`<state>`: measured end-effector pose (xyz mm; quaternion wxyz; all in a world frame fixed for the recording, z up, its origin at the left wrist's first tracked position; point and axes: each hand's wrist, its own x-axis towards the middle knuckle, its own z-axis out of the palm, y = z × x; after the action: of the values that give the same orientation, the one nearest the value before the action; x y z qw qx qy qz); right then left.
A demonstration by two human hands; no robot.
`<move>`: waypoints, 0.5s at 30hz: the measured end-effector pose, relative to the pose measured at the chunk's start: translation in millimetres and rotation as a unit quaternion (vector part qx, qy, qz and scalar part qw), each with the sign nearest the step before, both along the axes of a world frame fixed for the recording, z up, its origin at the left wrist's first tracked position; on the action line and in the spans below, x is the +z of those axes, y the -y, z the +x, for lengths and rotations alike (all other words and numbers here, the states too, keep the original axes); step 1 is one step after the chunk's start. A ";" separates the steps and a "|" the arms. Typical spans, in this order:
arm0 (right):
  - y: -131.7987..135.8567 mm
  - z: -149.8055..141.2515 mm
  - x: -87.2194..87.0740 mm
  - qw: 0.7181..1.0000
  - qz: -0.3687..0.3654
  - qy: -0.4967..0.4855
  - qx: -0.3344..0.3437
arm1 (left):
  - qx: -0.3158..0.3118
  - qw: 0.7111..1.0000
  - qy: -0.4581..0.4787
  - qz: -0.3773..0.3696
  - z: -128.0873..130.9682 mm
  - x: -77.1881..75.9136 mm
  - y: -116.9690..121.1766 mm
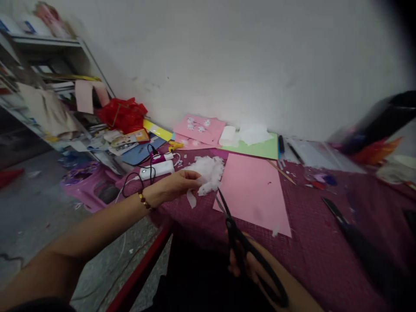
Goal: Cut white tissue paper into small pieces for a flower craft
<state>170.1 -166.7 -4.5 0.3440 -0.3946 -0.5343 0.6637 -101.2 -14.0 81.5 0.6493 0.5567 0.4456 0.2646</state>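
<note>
A crumpled, torn-edged piece of thin white paper [211, 170] is pinched in the fingers of my left hand [186, 180], over the table's left front part. A loose white strip [191, 198] hangs just below those fingers. My right hand [243, 260] grips black-handled scissors [231, 223], with fingers in the handle loops. The blades are parted and point up and left, their tips close to the white paper's lower right edge. Beneath the scissors and to the right, a pink sheet [255, 190] lies flat on the maroon tablecloth [312, 242].
Behind lie pink cards with white blossoms [199, 128], a green sheet [260, 147] and a yellow tool [175, 145]. A white power strip [157, 170] with cables sits left of the paper. A dark-handled knife [336, 212] lies right. A shelf [48, 41] stands left.
</note>
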 end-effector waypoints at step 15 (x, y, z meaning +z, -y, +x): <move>-81.5 -70.0 16.8 0.992 -0.097 -0.078 0.026 | 0.015 0.997 0.060 -0.037 -57.0 -34.9 -32.4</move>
<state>100.0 -85.2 12.3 0.3269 -0.3595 -0.4489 0.7500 -158.2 18.3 46.5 0.6911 0.5086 0.4235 0.2905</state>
